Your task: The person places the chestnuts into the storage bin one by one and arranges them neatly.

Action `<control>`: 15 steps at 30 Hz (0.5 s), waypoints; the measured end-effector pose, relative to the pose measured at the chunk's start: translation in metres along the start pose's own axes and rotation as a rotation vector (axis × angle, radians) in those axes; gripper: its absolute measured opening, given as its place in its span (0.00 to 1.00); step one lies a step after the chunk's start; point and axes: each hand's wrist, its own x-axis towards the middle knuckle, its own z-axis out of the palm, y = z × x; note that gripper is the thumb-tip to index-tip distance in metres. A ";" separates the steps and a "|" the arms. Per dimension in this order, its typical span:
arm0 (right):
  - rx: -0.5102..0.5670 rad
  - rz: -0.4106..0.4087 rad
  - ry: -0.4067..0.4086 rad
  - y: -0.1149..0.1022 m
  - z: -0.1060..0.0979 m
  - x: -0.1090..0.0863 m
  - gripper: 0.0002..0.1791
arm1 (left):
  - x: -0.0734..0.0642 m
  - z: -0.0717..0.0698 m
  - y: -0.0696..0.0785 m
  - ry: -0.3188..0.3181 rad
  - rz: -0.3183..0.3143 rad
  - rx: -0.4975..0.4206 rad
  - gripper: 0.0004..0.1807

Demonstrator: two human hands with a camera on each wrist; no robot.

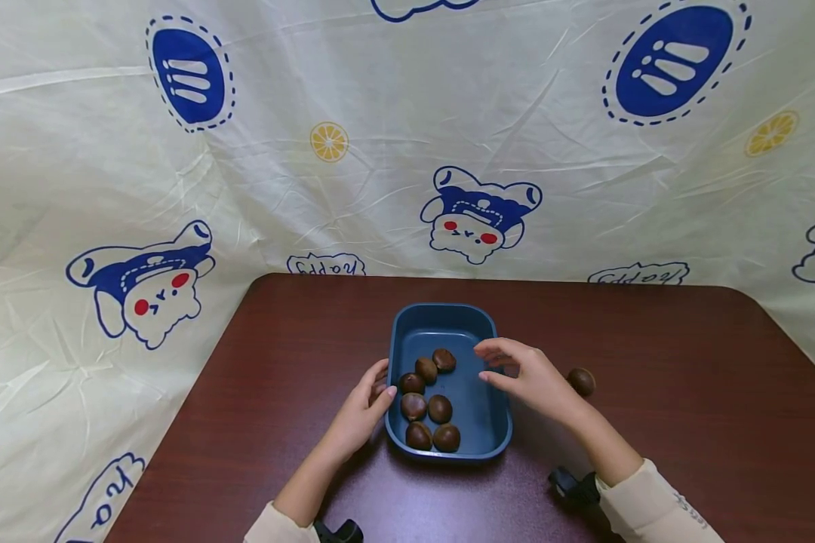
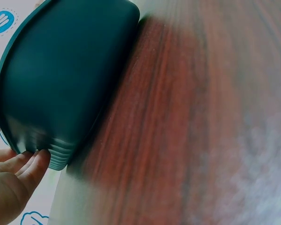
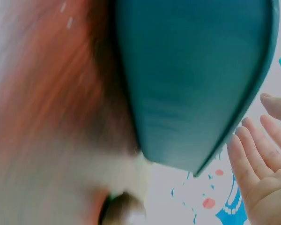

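Note:
A blue rectangular tray (image 1: 478, 422) with raised walls stands on the table, and several brown chestnuts (image 1: 440, 409) lie along its left side. My left hand (image 1: 360, 411) holds the tray's left edge, thumb at the rim and fingers (image 2: 35, 168) against the outer wall in the left wrist view. Over the right rim hovers my right hand (image 1: 533, 377), its fingers relaxed and apart, with nothing in them. The right wrist view shows this hand (image 3: 262, 173) beside the tray's outer wall (image 3: 192, 84). Another chestnut (image 1: 580, 382) lies on the table, just right of my right hand.
The dark brown wooden table (image 1: 312, 332) has rounded far corners. Behind it and at its sides hangs a pale cloth (image 1: 380, 204) printed with blue cartoon figures and orange slices. Black straps with small devices (image 1: 573, 486) sit on both wrists, by the cream sleeves (image 1: 641, 501).

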 end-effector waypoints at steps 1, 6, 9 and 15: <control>0.001 0.010 0.014 0.002 -0.004 -0.002 0.21 | 0.000 0.000 0.000 0.000 0.000 -0.001 0.25; -0.034 0.053 0.079 0.015 -0.024 -0.013 0.22 | 0.000 0.000 0.001 0.002 0.001 -0.004 0.24; -0.096 0.066 0.126 0.024 -0.036 -0.021 0.21 | -0.001 0.000 0.002 0.006 -0.003 0.003 0.25; -0.177 0.117 0.195 0.046 -0.056 -0.039 0.20 | 0.003 0.000 -0.009 0.009 0.001 -0.011 0.25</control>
